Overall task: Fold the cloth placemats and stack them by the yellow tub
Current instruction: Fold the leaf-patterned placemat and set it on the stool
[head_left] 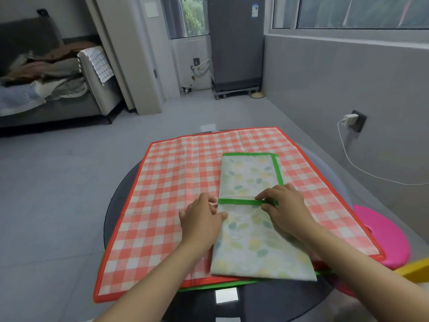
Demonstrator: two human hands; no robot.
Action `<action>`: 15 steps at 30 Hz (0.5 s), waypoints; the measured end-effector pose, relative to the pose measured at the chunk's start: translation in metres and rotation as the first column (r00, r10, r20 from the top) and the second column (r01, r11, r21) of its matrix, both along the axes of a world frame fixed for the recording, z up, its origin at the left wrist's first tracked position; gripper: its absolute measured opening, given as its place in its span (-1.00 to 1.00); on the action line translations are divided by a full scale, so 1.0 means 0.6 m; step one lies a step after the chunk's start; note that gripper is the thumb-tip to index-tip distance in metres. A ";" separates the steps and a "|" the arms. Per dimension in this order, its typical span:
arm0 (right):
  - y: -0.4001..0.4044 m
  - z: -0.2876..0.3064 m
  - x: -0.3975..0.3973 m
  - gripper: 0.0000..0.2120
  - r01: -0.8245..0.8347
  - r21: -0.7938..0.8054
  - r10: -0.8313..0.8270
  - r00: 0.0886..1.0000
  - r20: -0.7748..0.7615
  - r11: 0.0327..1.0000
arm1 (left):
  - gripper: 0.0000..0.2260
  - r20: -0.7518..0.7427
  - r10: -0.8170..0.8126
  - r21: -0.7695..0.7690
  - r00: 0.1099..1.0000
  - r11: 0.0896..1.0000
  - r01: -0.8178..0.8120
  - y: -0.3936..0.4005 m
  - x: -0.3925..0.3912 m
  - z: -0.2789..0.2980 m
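A green-bordered leaf-print placemat [250, 177] lies partly folded on top of a spread red-and-white checked placemat [167, 194]. Its near half is doubled over, so a green hem runs across the middle. My right hand [285, 208] pinches that green hem at its right end. My left hand [204, 217] holds the folded layer's left edge beside the hem. A corner of the yellow tub [415, 270] shows at the right edge, below a pink round thing.
The mats lie on a round dark glass table [116, 198]; another green edge [216, 285] peeks from under the checked mat. A pink round object [385, 233] sits at the right. Beyond are a grey tiled floor, a sofa with clothes, and a wall charger with a cable.
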State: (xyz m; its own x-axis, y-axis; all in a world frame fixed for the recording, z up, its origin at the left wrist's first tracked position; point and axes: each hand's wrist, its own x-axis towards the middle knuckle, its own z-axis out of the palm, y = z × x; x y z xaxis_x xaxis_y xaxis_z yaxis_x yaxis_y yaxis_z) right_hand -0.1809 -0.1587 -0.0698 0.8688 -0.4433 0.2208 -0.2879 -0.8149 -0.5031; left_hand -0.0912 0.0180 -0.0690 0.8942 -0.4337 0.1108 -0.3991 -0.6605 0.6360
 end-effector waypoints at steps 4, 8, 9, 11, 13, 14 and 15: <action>0.008 -0.004 -0.012 -0.73 -0.043 -0.198 0.039 0.999 -0.022 0.979 | -0.67 0.174 -0.311 0.074 0.934 0.950 0.303 0.005 -0.010 -0.009; 0.051 0.004 -0.038 -0.60 -0.098 -0.272 0.078 0.994 -0.083 0.957 | -0.51 0.106 -0.470 0.311 0.876 0.853 0.420 0.002 -0.019 -0.020; 0.063 0.005 -0.047 -0.55 -0.145 -0.228 0.118 0.985 -0.129 0.963 | -0.49 0.088 -0.479 0.352 0.873 0.835 0.423 0.001 -0.019 -0.022; 0.079 0.005 -0.060 -0.37 -0.231 -0.170 0.182 0.948 -0.263 0.958 | -0.48 0.076 -0.494 0.429 0.866 0.800 0.419 0.001 -0.018 -0.024; 0.074 -0.002 -0.068 -0.19 -0.257 -0.159 0.188 0.916 -0.354 0.953 | -0.48 0.063 -0.497 0.478 0.865 0.776 0.411 0.003 -0.016 -0.025; 0.066 -0.008 -0.070 -0.18 -0.244 -0.158 0.171 0.913 -0.371 0.957 | -0.48 0.058 -0.497 0.489 0.866 0.770 0.409 0.003 -0.015 -0.026; 0.057 -0.013 -0.071 -0.20 -0.222 -0.161 0.149 0.916 -0.374 0.962 | -0.48 0.056 -0.496 0.496 0.867 0.767 0.407 0.004 -0.015 -0.027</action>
